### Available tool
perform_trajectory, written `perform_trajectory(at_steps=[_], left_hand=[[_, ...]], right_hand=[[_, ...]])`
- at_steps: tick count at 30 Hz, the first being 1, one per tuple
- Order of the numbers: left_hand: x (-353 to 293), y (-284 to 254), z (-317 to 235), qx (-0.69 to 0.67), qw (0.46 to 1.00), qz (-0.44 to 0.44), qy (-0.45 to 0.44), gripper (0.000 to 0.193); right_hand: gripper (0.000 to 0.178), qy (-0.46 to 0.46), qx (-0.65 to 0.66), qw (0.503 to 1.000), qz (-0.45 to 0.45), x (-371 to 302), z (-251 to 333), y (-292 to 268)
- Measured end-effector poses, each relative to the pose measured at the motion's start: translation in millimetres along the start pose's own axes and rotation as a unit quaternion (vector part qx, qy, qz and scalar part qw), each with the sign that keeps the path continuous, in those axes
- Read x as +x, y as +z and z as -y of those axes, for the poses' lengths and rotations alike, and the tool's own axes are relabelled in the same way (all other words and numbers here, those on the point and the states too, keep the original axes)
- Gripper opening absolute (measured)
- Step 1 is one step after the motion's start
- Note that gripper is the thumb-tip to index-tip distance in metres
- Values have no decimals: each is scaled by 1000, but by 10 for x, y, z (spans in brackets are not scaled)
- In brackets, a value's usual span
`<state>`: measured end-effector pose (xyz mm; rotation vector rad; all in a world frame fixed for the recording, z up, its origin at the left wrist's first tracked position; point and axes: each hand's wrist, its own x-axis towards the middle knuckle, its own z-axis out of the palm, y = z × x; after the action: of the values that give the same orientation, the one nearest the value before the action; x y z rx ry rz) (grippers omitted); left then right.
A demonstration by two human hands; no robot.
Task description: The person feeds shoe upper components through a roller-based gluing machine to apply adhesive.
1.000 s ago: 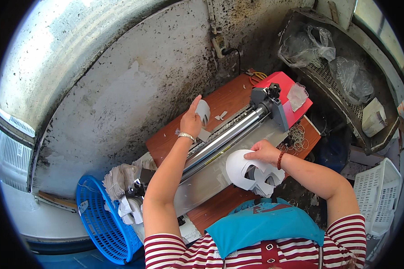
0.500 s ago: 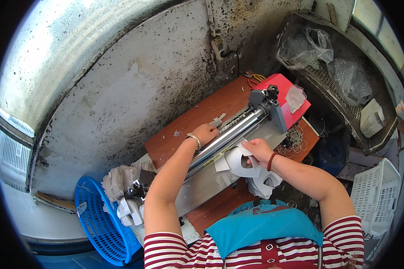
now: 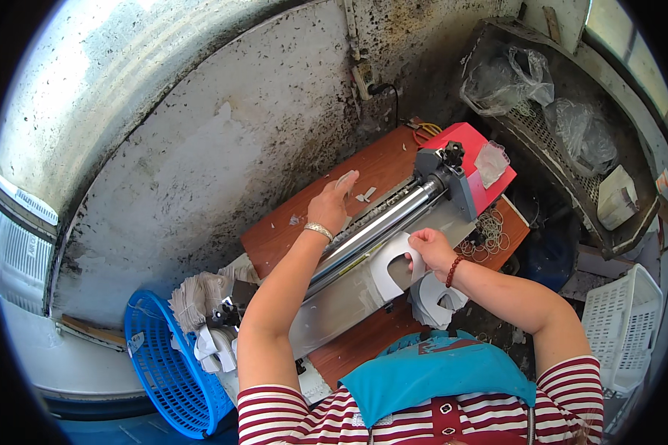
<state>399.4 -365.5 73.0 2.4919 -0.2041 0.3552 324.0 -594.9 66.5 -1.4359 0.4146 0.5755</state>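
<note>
My right hand pinches the upper end of a white U-shaped sheet piece in front of the machine's shiny steel roller. The piece lies over the metal feed plate. Behind the roller, my left hand is lifted over the brown tabletop. Its fingers are closed together around what looks like a thin pale strip, mostly hidden by them. Similar white curved pieces are stacked at the plate's front edge, below my right hand.
The machine has a red end housing. Small scraps lie on the brown tabletop. Rubber bands sit at the right. A blue basket stands left, by bundled pieces; a white basket stands right.
My left hand has risen away from the scraps behind the roller, and a strip there is gone. The white pieces at my right hand now appear as one U-shape lying flatter.
</note>
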Motion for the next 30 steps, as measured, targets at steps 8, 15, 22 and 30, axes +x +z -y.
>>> perform_trajectory(at_steps=[8, 15, 22, 30], left_hand=[[25, 283, 332, -53, 941, 323, -84, 26], [284, 171, 569, -161, 961, 60, -216, 16], [401, 93, 1290, -228, 887, -212, -342, 31], [298, 133, 1528, -38, 979, -41, -194, 36]], right_hand=[[24, 8, -2, 999, 37, -12, 40, 7], [22, -2, -20, 996, 85, -247, -73, -201], [10, -136, -52, 988, 57, -350, -693, -647], [15, -216, -245, 939, -112, -57, -1473, -1265]])
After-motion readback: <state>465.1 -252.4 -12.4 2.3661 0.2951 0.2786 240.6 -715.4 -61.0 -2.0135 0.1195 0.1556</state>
